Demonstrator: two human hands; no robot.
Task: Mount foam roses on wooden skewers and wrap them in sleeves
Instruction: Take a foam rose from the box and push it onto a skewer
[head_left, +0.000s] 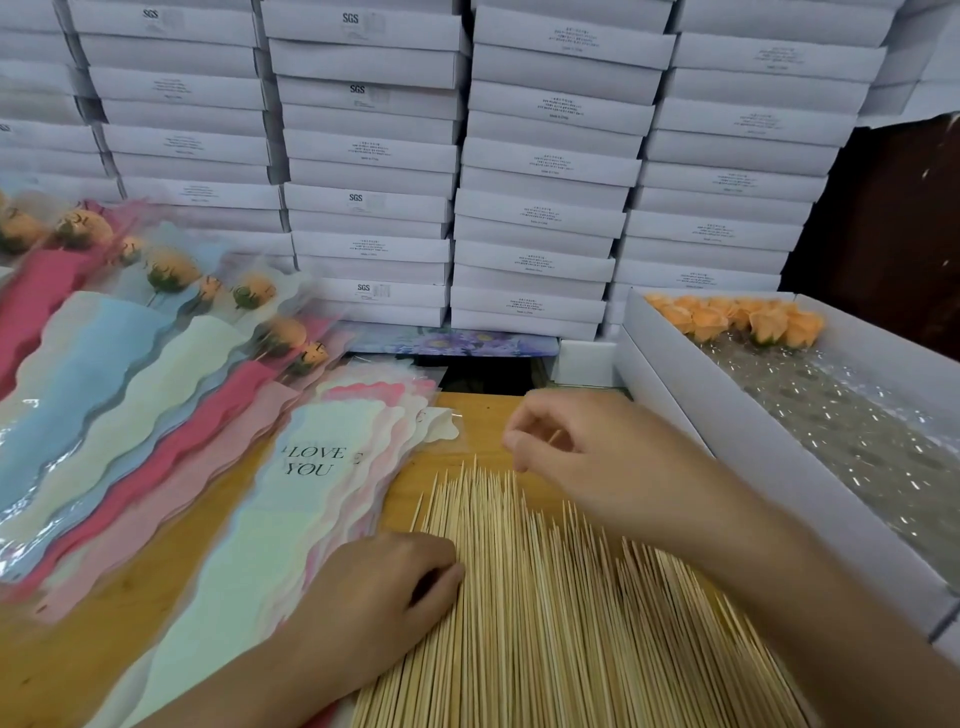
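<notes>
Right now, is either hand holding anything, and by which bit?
The right hand pinches what looks like one skewer near its end. The left hand rests curled on the skewer pile; whether it grips any cannot be told.

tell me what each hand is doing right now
Left hand: curled, resting on the pile of pale wooden skewers; grip cannot be told.
Right hand: pinches one thin wooden skewer.

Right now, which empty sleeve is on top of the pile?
The mint-and-cream sleeve printed "I LOVE YOU", beside the left hand. The pink-edged sleeves only peek out from under it.
</notes>
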